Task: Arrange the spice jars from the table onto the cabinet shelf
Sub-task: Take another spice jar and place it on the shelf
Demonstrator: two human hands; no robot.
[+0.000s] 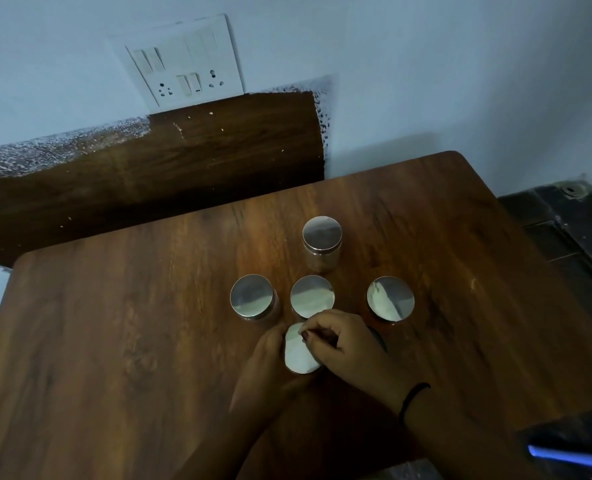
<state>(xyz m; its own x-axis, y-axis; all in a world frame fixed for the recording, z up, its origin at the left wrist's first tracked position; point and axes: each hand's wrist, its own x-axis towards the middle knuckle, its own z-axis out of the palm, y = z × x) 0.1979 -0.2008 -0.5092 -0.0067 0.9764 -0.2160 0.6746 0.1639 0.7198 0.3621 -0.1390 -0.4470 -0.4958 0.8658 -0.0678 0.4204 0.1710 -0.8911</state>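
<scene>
Five spice jars with shiny metal lids stand on the brown wooden table (114, 323), all in the middle of the frame. The nearest jar (299, 355) sits just below centre, and both hands are on it. The left hand (265, 358) cups its left side with curled fingers. The right hand (346, 348) curls its fingers over the right edge of the lid. A black band (414, 396) circles the right wrist.

Just above the held jar, three jars form a row: the left jar (252, 294), the middle jar (312, 296) and the right jar (390, 298). The middle jar stands just beside the fingertips. The far jar (322, 237) stands alone above the row, apart from it.

A white switchboard (183, 64) is fixed on the pale wall at the upper left. Below it a dark wooden panel (183, 161) runs behind the table. A dark object with a blue edge (571, 441) shows at the lower right corner.
</scene>
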